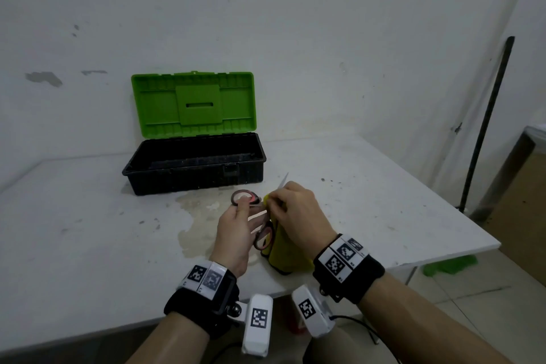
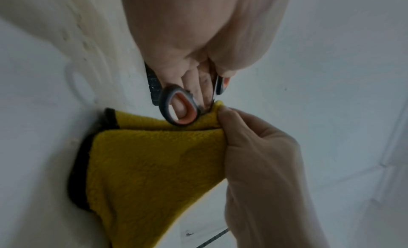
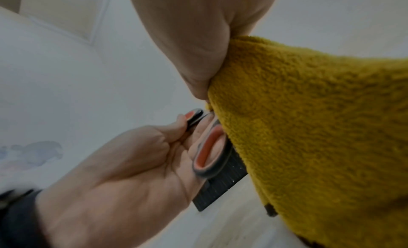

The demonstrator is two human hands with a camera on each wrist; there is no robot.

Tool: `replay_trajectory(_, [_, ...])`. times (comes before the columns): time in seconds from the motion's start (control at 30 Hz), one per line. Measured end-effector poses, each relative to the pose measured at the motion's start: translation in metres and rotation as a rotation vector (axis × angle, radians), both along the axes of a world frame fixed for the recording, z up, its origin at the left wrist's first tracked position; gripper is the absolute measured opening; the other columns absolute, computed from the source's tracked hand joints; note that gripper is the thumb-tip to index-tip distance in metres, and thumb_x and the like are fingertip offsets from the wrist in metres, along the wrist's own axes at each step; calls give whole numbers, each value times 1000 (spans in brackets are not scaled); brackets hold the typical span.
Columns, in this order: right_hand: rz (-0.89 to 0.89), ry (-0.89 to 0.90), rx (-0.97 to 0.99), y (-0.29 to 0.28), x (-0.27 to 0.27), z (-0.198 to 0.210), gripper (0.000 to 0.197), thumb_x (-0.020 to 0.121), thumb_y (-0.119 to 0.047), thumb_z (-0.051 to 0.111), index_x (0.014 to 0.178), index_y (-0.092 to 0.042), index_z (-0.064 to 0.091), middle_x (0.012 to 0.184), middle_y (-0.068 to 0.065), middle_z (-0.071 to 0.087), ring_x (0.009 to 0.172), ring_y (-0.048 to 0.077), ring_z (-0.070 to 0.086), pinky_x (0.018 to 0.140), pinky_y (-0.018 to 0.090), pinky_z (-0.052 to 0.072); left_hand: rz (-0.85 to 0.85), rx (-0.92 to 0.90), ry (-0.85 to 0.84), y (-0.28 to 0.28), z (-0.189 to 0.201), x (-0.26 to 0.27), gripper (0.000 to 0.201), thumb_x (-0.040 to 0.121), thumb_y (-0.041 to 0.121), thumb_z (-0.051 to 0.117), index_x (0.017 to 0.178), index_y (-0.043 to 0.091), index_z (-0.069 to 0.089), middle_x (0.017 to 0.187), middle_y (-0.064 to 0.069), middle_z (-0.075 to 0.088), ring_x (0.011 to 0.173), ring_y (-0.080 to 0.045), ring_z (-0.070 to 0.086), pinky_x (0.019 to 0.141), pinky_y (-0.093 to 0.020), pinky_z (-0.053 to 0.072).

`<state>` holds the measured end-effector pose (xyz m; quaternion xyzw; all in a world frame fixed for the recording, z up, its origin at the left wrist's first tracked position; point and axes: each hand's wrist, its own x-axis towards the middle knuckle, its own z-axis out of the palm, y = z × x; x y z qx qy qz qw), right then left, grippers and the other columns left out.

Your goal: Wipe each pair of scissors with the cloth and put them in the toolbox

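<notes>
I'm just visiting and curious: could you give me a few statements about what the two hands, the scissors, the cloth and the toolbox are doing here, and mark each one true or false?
1. The black plastic toolbox with the green lid stands open on the white table. True.
2. The left hand holds the grey scissors with orange-lined handles, fingers through the loops. True.
3. The right hand is empty. False: it grips the fluffy yellow cloth with dark edging, closed over the blades.
4. The scissors already lie in the toolbox. False: they are held in front of it, above the table.
5. The blade tip pokes out past the right hand, toward the toolbox. True.
</notes>
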<state>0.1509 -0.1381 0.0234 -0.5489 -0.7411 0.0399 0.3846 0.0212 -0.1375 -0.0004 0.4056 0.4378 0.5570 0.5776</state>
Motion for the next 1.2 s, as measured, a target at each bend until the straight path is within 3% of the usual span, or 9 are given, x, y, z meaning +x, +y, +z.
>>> replay_trajectory(0.13, [-11,18,26,-1,5,6,15,93,-18,61,93,-13,75,88,3,62,80,15,57,72,20,42,46,-20,9,3,-5,-1,39,106,43,38,112,14,64,101,-9,76,93,-25,73,77,-40,58])
replay_trajectory(0.33, [94,-59,-76,-9,-2,-4,17,93,-20,60,96,-14,76,88,3,63,81,16,58,76,33,49,87,-50,-17,4,-11,4,40,105,45,40,114,14,64,106,-14,74,98,-28,72,87,-47,59])
replay_trajectory(0.47, [41,-37,-55,-1,5,1,17,92,-18,59,91,-14,76,88,4,63,82,18,59,77,36,50,96,-44,-33,6,-9,6,37,106,42,39,110,14,62,101,-10,70,97,-24,68,76,-37,56])
replay_trajectory(0.57, [66,-18,-5,-3,14,5,15,93,-19,60,92,-18,75,90,-1,63,86,13,57,80,30,49,106,-37,-66,11,-7,2,33,106,38,40,109,12,61,97,-10,67,92,-24,65,74,-37,55])
replay_trajectory(0.73, [241,-233,2,-14,2,-9,17,95,-19,59,104,-16,73,98,1,60,95,15,53,79,27,47,89,-8,-48,13,-11,3,34,106,39,40,106,14,62,97,-15,72,95,-29,69,63,-34,55])
replay_trajectory(0.83, [162,-233,27,-6,8,-9,15,94,-15,59,97,-13,73,96,4,58,92,19,54,76,37,50,93,0,-51,12,-9,3,34,106,40,40,104,14,62,93,-11,71,88,-25,68,67,-37,56])
replay_trajectory(0.93, [70,-102,73,1,23,-2,15,95,-14,59,93,-11,73,93,3,57,88,18,54,78,36,49,108,-7,-94,15,-6,-1,32,106,37,40,102,13,61,90,-9,64,80,-23,60,63,-36,55])
replay_trajectory(1.07, [212,-165,103,-12,6,-4,14,94,-16,61,99,-12,73,96,3,60,91,18,56,77,28,49,84,-36,-110,15,-3,2,34,106,38,39,107,13,62,97,-18,67,90,-31,65,73,-40,56])
replay_trajectory(1.2, [125,-154,81,-7,12,-7,14,95,-16,59,97,-12,72,96,3,59,91,19,55,77,37,51,87,-54,-121,13,-4,2,33,106,39,40,107,15,63,99,-16,67,96,-31,63,75,-42,56])
